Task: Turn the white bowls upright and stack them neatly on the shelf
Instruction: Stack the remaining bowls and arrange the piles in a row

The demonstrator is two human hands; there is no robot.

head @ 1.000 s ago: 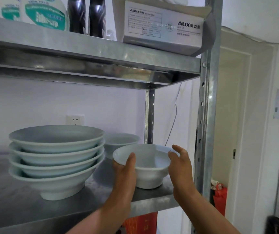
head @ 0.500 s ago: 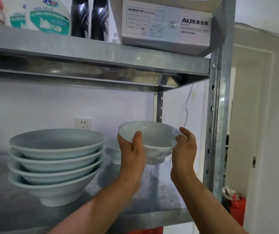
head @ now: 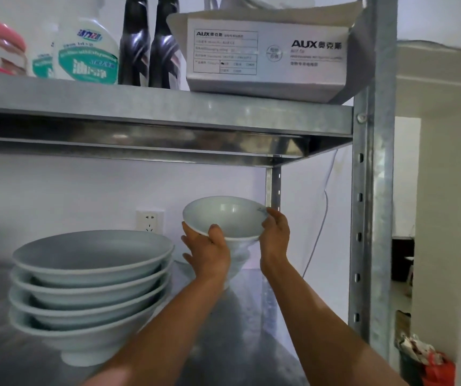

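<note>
I hold a small white bowl (head: 229,218) upright at the back right of the metal shelf (head: 265,316). My left hand (head: 209,249) grips its near left rim and my right hand (head: 275,235) grips its right rim. It sits right over another small white bowl (head: 239,264), mostly hidden behind my left hand; whether the two touch I cannot tell. A stack of several large white bowls (head: 90,288) stands upright on the left of the shelf.
The upper shelf (head: 168,112) lies close above, carrying cleaner bottles (head: 87,51), two dark bottles (head: 148,43) and a white AUX box (head: 268,57). A steel upright post (head: 371,218) bounds the right side. A wall socket (head: 149,220) sits behind the bowls.
Both hands lifted the small bowl off the shelf's front and carried it back over the other small bowl at the rear. The large stack has not moved.
</note>
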